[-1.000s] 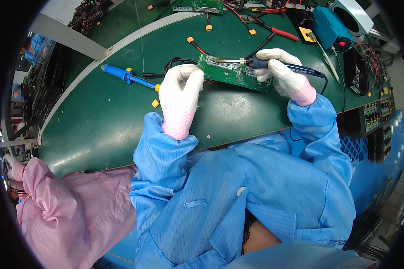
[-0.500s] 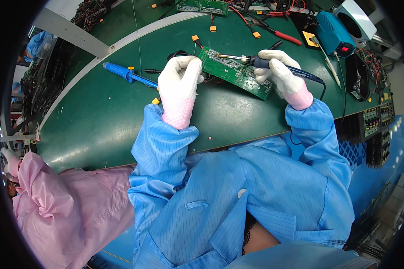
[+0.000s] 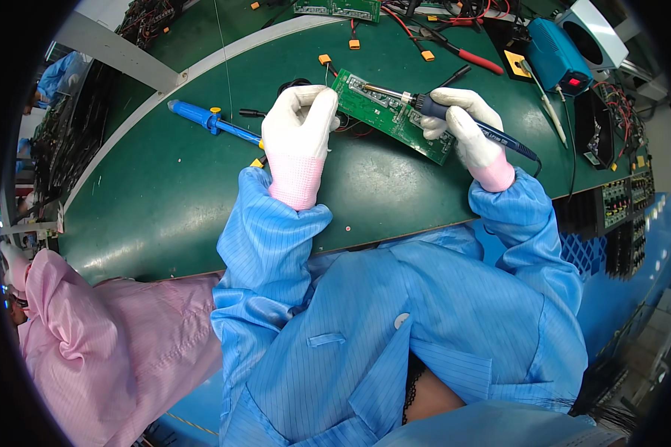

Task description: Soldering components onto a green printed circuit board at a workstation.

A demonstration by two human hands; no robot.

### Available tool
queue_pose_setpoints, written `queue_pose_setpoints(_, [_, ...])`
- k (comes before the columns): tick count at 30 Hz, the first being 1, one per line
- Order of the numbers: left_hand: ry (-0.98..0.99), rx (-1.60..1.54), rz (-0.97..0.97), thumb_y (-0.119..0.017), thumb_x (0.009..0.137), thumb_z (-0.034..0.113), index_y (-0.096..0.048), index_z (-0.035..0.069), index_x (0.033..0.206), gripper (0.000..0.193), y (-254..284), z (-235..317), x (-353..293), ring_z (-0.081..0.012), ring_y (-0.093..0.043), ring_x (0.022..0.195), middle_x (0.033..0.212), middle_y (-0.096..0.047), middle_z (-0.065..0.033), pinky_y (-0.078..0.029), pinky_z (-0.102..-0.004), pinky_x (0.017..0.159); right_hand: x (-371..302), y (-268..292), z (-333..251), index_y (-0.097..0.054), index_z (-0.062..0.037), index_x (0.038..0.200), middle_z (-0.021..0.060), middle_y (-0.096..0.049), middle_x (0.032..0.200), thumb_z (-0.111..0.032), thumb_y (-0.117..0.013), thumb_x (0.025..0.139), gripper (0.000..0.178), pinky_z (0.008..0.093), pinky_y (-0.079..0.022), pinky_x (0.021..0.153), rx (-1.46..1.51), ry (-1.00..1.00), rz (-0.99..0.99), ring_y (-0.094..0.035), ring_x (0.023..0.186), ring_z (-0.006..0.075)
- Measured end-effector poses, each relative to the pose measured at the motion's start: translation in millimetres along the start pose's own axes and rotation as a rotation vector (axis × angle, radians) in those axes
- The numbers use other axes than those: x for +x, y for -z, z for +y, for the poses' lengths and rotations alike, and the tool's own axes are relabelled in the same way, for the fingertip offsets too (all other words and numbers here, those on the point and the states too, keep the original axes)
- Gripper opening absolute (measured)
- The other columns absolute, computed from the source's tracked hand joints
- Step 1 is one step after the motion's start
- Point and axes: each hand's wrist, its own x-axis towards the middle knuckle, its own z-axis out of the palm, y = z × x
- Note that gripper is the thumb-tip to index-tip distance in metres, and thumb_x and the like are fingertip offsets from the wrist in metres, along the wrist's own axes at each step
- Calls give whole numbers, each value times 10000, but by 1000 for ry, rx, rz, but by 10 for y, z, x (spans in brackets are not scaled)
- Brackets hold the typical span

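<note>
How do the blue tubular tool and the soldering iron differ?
The blue tubular tool lies on the table; the soldering iron is in the right grip, over the circuit board. The tool is bright blue with a yellow knob; the iron has a dark handle and a metal shaft. A cord trails from the iron; the tool shows none. Both are long and slim.

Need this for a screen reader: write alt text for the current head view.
A white-gloved right hand holds a soldering iron, tip over a green circuit board; the gloved left hand pinches what looks like thin wire beside the board's left end. A blue plunger tool lies to the left on the green table.
</note>
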Motion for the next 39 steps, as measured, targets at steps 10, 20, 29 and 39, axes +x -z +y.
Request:
queue_pose_setpoints(10, [-78,-39,42,-627,841,102,-622,-47,950,184,-59,-46,32,-130,-579,688,818,-639,-104,-489,-225,648,27,3,32,-459,77,1226,222,-622,952,-198,-472,968,377,319,-547,743,90,-61,24,-644,815,253])
queue_pose_setpoints(20, [-64,-73,73,-630,835,102,-624,-47,940,182,-90,-58,35,-130,-578,690,819,-638,-107,-490,-227,648,-55,-44,132,-472,50,1215,223,-622,960,-215,-463,969,362,329,-545,739,-121,172,-36,-643,796,255])
queue_pose_setpoints(29, [-61,-59,64,-635,831,113,-629,-44,929,185,-84,-82,51,-131,-590,701,824,-638,-107,-502,-230,665,112,200,134,-486,39,1213,208,-633,903,-228,-471,959,368,315,-546,714,47,37,-121,-644,749,258])
queue_pose_setpoints(39, [-70,-22,72,-636,829,116,-633,-44,928,188,-91,-98,62,-133,-599,709,823,-642,-110,-508,-229,667,350,351,30,-508,49,1212,221,-593,950,-207,-493,959,360,327,-560,728,273,-111,-238,-639,813,245])
